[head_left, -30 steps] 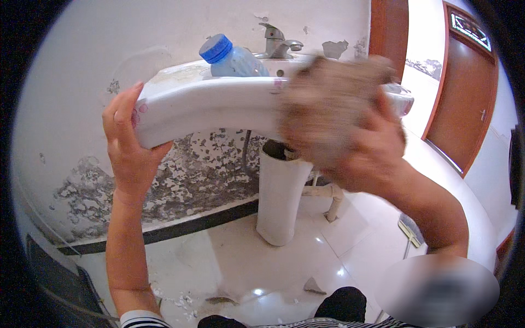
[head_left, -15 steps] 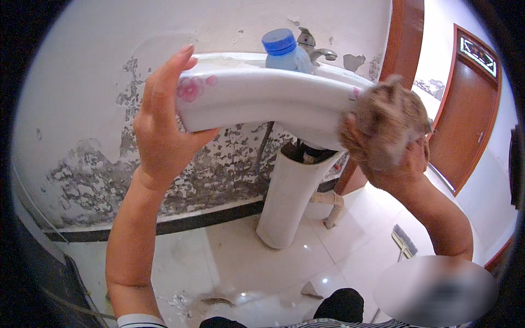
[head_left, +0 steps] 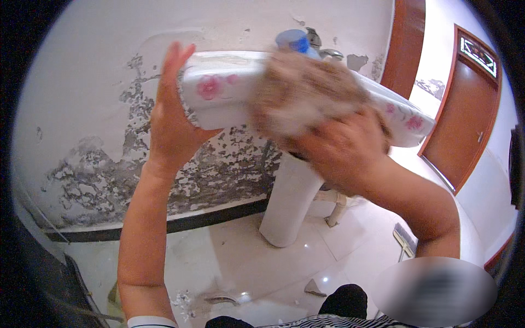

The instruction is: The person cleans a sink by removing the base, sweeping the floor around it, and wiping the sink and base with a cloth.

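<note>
A white washbasin (head_left: 219, 112) with pink flowers on its front leans, its right end lower, above a white pedestal (head_left: 292, 202). My left hand (head_left: 178, 131) grips its left end, fingers up along the side and thumb beneath the lower edge. A brown rag (head_left: 306, 93), smeared by motion, is bunched in my right hand (head_left: 350, 147) against the basin's front, covering its middle. Behind the rag, a blue-capped bottle (head_left: 292, 40) and a metal faucet (head_left: 331, 53) show only in part at the basin's back.
Peeling, stained plaster covers the lower wall (head_left: 98, 180). Beside the pedestal a drainpipe (head_left: 338, 212) meets the tiled floor. A broom (head_left: 404, 240) lies to the right, with broken shards (head_left: 314, 287) near my knees. A brown door (head_left: 456, 115) stands far right.
My right hand has swept the rag leftward from the basin's right end to its middle, uncovering the right-end flowers. My left hand and the basin's left end have shifted slightly right.
</note>
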A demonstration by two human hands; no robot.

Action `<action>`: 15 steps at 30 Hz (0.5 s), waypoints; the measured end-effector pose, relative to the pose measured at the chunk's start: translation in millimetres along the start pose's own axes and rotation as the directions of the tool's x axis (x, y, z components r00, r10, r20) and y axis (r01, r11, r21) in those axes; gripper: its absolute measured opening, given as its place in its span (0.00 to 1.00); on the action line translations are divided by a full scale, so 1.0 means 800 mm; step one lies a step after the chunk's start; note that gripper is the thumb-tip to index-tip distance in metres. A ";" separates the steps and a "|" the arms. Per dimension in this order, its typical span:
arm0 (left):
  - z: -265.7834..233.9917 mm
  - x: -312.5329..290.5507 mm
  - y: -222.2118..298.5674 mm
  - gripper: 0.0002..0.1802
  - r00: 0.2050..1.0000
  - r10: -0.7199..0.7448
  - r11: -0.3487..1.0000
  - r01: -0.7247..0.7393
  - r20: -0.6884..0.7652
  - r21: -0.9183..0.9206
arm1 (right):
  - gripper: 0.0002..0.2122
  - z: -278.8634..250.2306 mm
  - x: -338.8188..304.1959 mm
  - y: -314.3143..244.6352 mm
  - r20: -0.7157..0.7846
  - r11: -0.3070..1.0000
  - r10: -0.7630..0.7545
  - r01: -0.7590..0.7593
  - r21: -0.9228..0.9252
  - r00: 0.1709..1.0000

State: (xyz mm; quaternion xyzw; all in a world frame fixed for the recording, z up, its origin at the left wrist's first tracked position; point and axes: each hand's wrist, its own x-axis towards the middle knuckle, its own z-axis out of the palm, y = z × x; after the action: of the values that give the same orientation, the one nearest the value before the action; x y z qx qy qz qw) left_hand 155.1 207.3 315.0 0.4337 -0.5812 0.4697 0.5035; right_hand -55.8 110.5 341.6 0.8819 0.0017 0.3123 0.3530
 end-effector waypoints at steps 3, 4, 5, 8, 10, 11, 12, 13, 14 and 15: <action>0.003 -0.007 -0.021 0.50 0.990 -0.084 0.993 0.092 0.112 -0.075 | 0.17 -0.007 -0.031 0.005 0.070 0.947 0.125 -0.098 -0.306 0.990; 0.001 -0.006 -0.020 0.48 0.989 -0.104 0.990 0.113 0.103 -0.080 | 0.20 0.005 -0.023 0.003 0.066 0.962 0.092 -0.072 -0.262 0.994; 0.000 -0.003 -0.016 0.46 0.988 -0.119 0.988 0.128 0.102 -0.090 | 0.24 0.016 -0.010 -0.001 0.062 0.975 0.070 -0.056 -0.215 0.996; 0.030 -0.024 -0.035 0.40 0.994 -0.033 0.997 0.040 0.108 -0.066 | 0.18 0.030 0.052 -0.032 -0.019 1.000 0.020 -0.019 0.015 1.000; 0.017 -0.027 -0.051 0.34 0.988 0.051 0.994 -0.064 0.147 0.087 | 0.16 0.040 0.077 -0.054 -0.333 0.987 -0.152 0.125 -0.103 0.930; 0.008 -0.035 -0.052 0.31 0.984 0.062 0.979 -0.092 0.167 0.183 | 0.17 0.042 0.084 -0.062 -0.334 0.988 -0.153 0.145 -0.050 0.930; 0.005 -0.039 -0.046 0.28 0.979 0.082 0.958 -0.129 0.187 0.257 | 0.17 0.039 0.082 -0.061 -0.326 0.989 -0.143 0.149 -0.006 0.935; 0.002 -0.042 -0.040 0.25 0.973 0.101 0.931 -0.166 0.206 0.327 | 0.17 0.036 0.076 -0.057 -0.316 0.988 -0.133 0.152 0.036 0.939; -0.004 -0.032 -0.039 0.26 0.975 0.079 0.942 -0.140 0.206 0.303 | 0.18 0.033 0.070 -0.048 -0.357 0.983 -0.168 0.181 0.005 0.919; 0.005 -0.032 -0.037 0.27 0.981 0.041 0.963 -0.090 0.190 0.254 | 0.18 0.038 0.057 -0.035 -0.362 0.977 -0.206 0.209 -0.032 0.909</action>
State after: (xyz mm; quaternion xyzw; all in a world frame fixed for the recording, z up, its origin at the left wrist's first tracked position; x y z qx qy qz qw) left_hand 186.3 199.0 292.4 0.5180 -0.5720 0.5170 0.3705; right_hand 3.7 122.7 332.6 0.8052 0.1618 0.4305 0.3744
